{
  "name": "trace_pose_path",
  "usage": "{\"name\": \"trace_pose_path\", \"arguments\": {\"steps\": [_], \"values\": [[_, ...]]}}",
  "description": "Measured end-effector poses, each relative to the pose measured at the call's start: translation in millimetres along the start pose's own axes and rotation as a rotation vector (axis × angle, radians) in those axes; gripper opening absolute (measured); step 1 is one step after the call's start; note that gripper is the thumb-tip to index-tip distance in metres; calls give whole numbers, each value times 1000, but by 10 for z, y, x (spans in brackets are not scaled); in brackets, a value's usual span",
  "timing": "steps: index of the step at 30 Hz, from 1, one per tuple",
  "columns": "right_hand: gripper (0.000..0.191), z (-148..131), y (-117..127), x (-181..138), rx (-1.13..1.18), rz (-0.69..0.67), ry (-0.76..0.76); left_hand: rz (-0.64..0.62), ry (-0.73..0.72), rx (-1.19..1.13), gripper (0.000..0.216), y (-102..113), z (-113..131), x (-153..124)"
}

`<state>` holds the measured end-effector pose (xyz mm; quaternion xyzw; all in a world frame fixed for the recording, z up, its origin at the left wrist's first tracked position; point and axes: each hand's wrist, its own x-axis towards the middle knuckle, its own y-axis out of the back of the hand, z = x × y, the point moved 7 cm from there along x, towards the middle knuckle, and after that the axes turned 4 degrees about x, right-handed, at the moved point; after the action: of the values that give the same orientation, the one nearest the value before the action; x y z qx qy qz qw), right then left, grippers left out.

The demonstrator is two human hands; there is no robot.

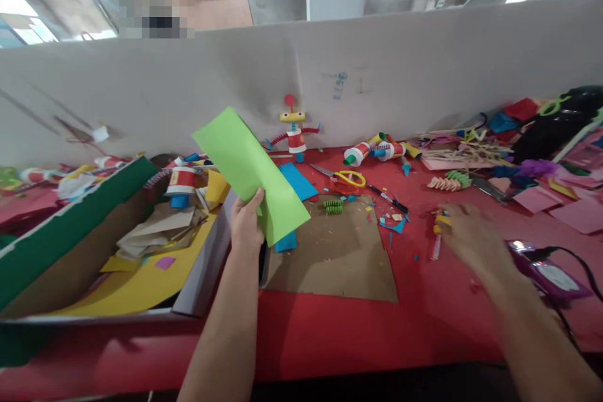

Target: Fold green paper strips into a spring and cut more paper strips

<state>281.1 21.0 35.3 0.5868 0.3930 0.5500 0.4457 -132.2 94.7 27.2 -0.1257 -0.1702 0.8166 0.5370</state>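
Left hand [245,223] pinches the lower edge of a lime green paper sheet [249,169], thumb in front. The sheet rises toward 11 o'clock from the hand, above the red table [330,339]. A firm, low grip should keep it flat. Right hand [464,235], blurred, hovers near a small yellow tube [440,221] at its 10 o'clock; I cannot tell whether its fingers are spread.
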Motion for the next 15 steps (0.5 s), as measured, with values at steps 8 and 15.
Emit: {"name": "trace_pose_path", "arguments": {"steps": [8, 15], "values": [[21, -1718, 178, 207, 701, -231, 400, -419, 39, -275, 29, -135, 209, -124], [26, -2765, 34, -304, 465, -222, 711, -478, -54, -472, 26, -28, 413, -129]]}}
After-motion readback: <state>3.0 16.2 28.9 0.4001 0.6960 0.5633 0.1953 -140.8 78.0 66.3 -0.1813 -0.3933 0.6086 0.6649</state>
